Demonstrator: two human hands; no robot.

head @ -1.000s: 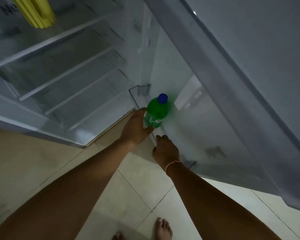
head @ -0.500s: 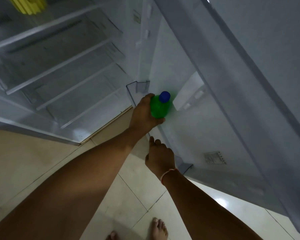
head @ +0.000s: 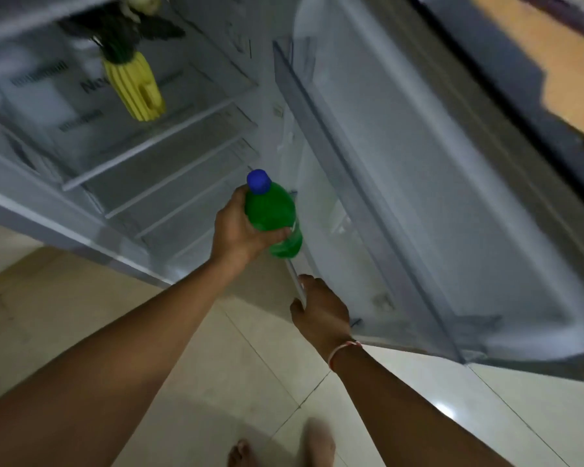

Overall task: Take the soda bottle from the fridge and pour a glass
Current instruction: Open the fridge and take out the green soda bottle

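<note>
Above and ahead of the right hand (head: 321, 310), the left hand (head: 241, 230) wraps the soda bottle (head: 273, 219) around its body, blue cap (head: 259, 181) up, likely so it stays upright and sealed while clearing the door shelf rail (head: 294, 274). Bottle is off the shelf, in the air beside the fridge door (head: 435, 203). Right hand rests on the rail edge, fingers loosely curled over it, probably steadying the door. No glass in view; pouring not started.

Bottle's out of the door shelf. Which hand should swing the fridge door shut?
Right. The right hand already grips the open white fridge door's lower shelf rail, while the left hand is wrapped around the green plastic soda bottle with the blue cap.
</note>
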